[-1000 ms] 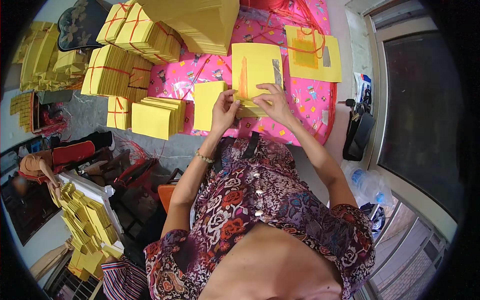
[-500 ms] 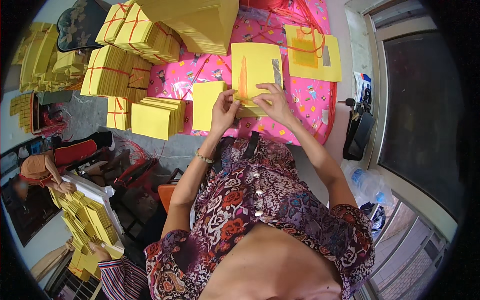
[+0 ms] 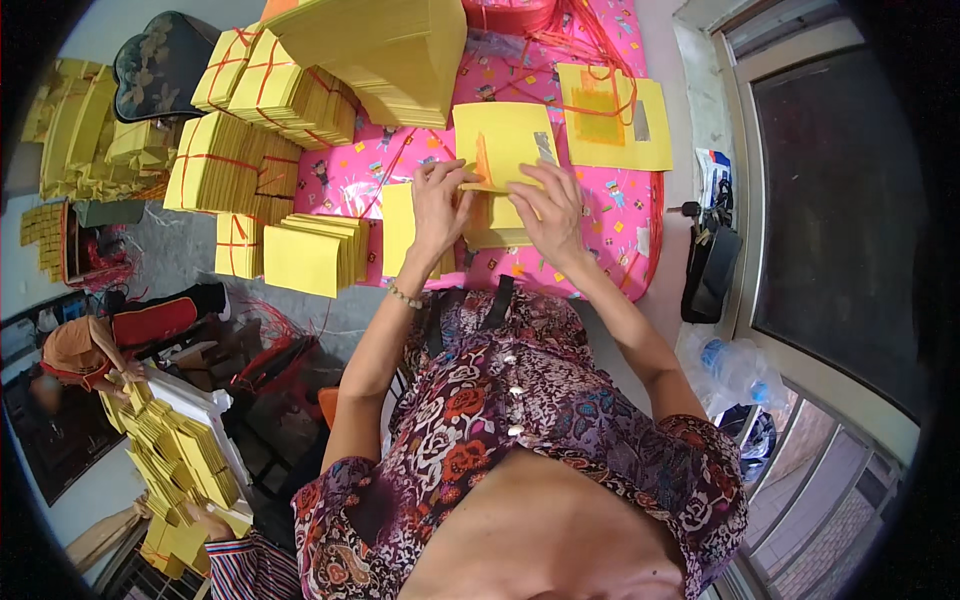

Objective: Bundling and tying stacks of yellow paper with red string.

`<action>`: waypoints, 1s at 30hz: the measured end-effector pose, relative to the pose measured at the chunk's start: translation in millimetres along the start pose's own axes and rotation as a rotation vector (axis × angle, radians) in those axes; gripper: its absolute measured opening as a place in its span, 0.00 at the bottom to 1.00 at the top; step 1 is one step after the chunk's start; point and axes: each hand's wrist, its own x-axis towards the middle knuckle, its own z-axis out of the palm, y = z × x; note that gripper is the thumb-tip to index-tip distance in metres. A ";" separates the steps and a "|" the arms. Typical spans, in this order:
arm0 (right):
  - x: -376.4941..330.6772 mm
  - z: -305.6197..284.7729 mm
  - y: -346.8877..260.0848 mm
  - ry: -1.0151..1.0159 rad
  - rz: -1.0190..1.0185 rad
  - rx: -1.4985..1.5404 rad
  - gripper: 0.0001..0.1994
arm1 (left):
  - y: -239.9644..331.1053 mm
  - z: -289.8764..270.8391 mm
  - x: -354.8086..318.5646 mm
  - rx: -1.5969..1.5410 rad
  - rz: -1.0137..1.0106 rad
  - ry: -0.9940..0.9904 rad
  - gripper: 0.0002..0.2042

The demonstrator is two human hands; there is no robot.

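Observation:
A yellow paper sheet (image 3: pixel 515 130) with an orange stripe and a grey-silver patch lies before me on the table, its near part bent upward. My left hand (image 3: pixel 440 208) is closed at its near left corner, thumb and fingers pinching the edge. At the near right side, my right hand (image 3: pixel 552 212) grips the same edge with bent fingers, the thumb reaching inward. More yellow paper (image 3: pixel 498 237) lies beneath, between my wrists. Beside my left hand rests a yellow paper stack (image 3: pixel 398 222), partly covered by that hand.
Bundles of yellow paper tied with red string (image 3: pixel 225 165) stand at the left. A tall paper stack (image 3: pixel 410 70) rises at the back. Another patched sheet (image 3: pixel 652 125) lies right, under red strings (image 3: pixel 600 30). Keys (image 3: pixel 690 209) lie by the window. Two other people handle yellow paper (image 3: pixel 185 440) at lower left.
The sheet's near edge has been raised and bent away from me. My right hand has shifted from a fingertip pinch to a broader grip. The whole view has shifted slightly.

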 end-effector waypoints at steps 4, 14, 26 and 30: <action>-7.4 -12.6 -20.9 0.194 0.078 -0.039 0.10 | -2.2 -1.2 12.0 -0.190 -0.026 0.061 0.10; 1.8 19.8 1.2 -0.035 0.750 1.612 0.36 | 38.0 -2.6 -11.3 -1.132 -0.454 0.011 0.11; 1.8 0.8 -8.8 -0.027 0.754 1.242 0.25 | 50.1 -34.2 -17.2 -0.562 -0.372 0.119 0.20; 7.3 -9.7 -21.5 -0.099 0.708 1.216 0.25 | 51.5 -42.8 -6.0 -0.762 -0.338 -0.006 0.26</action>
